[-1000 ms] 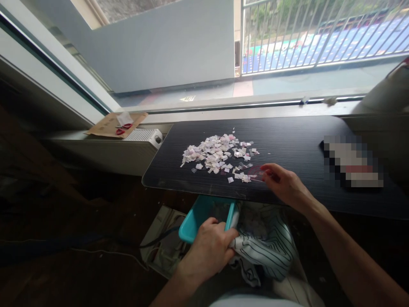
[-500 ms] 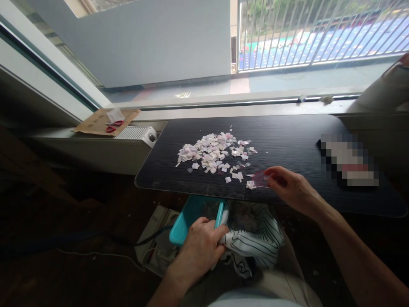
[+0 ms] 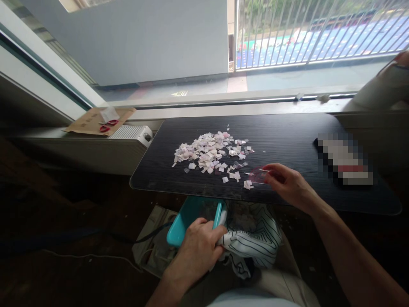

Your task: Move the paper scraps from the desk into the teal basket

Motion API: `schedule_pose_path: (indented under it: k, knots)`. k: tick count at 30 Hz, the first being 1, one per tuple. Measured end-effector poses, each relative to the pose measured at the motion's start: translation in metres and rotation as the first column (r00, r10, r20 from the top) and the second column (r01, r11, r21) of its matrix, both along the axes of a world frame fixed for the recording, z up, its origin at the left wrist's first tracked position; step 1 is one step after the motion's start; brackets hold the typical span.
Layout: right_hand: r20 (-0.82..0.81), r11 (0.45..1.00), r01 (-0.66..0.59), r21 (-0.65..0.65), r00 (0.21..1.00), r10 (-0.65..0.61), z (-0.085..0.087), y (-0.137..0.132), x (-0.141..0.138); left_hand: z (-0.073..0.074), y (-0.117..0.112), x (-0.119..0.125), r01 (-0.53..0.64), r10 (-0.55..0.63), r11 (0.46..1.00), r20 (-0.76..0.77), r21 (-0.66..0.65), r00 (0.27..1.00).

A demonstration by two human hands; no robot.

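Note:
A loose heap of small pale paper scraps (image 3: 209, 149) covers the middle of the black tabletop (image 3: 287, 132). My right hand (image 3: 287, 181) is closed on a thin, see-through pink plastic piece (image 3: 257, 175), held low over the table. Its exact kind is unclear. Just left of and below that piece lies a small cluster of scraps (image 3: 248, 184). Below the table edge, my left hand (image 3: 203, 243) is wrapped round the rim of a turquoise plastic basin (image 3: 179, 228). It also pinches the edge of a white cloth with black lines (image 3: 252, 245). More scraps lie inside the cloth.
At the table's right lies a dark object, blurred out (image 3: 347, 160). Red-handled scissors (image 3: 108, 125) and brown paper (image 3: 86, 121) rest on the sill to the left, beside a white radiator (image 3: 132, 134). A window stands behind the table. A cable (image 3: 96, 256) trails across the dark floor.
The pink plastic piece has tilted in my right hand and sits slightly clear of the small cluster. My left hand keeps its grip. The whole view has shifted a little.

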State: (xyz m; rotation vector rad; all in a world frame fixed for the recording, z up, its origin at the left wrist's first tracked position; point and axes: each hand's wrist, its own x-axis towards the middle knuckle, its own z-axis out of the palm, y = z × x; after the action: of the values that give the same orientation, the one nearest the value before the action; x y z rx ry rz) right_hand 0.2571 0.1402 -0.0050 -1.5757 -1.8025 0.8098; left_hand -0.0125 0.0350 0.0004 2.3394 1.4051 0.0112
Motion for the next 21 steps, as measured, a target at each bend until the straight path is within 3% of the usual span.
schedule_pose_path:
  k: [5, 9, 13, 18, 21]
  knots:
    - [0.006, 0.997, 0.08, 0.014, 0.997, -0.08, 0.0004, -0.0017, 0.0019, -0.0004, 0.0012, 0.0001, 0.002, -0.002, 1.0, 0.003, 0.001, 1.0]
    - [0.006, 0.999, 0.043, -0.027, 0.999, -0.043, 0.0021, -0.0029, 0.0053, -0.0011, 0.0006, -0.0005, -0.001, 0.001, 1.0, 0.005, -0.001, 1.0]
    - [0.033, 0.995, 0.102, -0.01, 0.994, -0.101, 0.0041, -0.0044, 0.0041, -0.0021, -0.0004, -0.0007, -0.006, 0.006, 1.0, 0.011, 0.005, 1.0]
    - [0.02, 0.999, 0.004, -0.04, 1.0, -0.003, 0.0064, -0.0054, 0.0002, -0.001, -0.0005, 0.0001, -0.013, 0.013, 1.0, 0.012, 0.0, 1.0]
    - [0.034, 0.998, 0.054, -0.011, 0.998, -0.054, 0.0063, -0.0048, 0.002, -0.0004, -0.0003, -0.0002, -0.015, 0.015, 1.0, 0.018, -0.001, 1.0]
